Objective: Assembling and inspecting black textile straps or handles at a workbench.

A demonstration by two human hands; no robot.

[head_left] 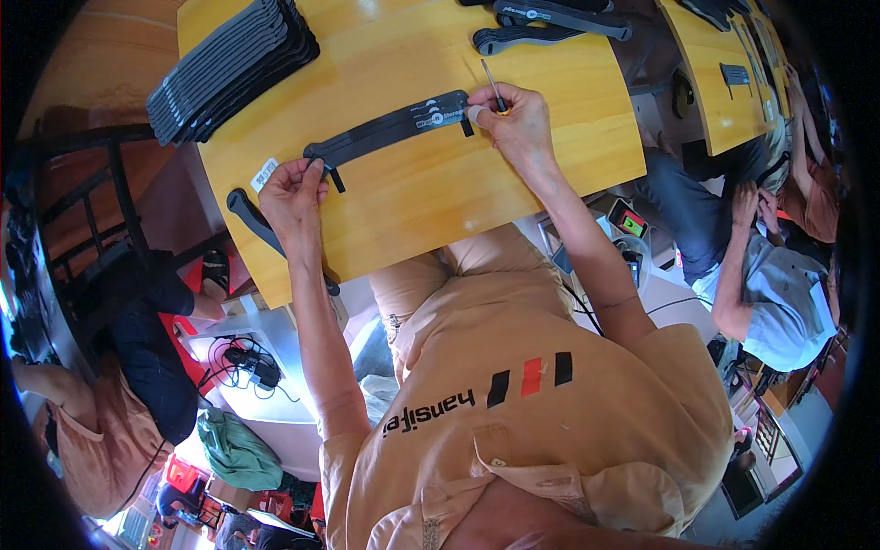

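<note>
A long, slightly curved dark grey strip (390, 131) with white print near its right end lies across the wooden table. Two short black tabs stick out from its near edge. Its left end is pinched between the thumb and fingers of my left hand (295, 197). My right hand (520, 126) grips the other end and also holds a thin-shafted tool (494, 84) with a yellow and black handle, perhaps a small screwdriver, its metal shaft pointing away from me. Beside my left hand is a white label (264, 174) with dark print.
A thick stack of similar dark strips (229, 69) stands at the table's far left. More black strips (550, 23) lie at the far edge; another dark strip (257, 220) lies at the near left corner. People sit at both sides, with a second table (720, 101) at right.
</note>
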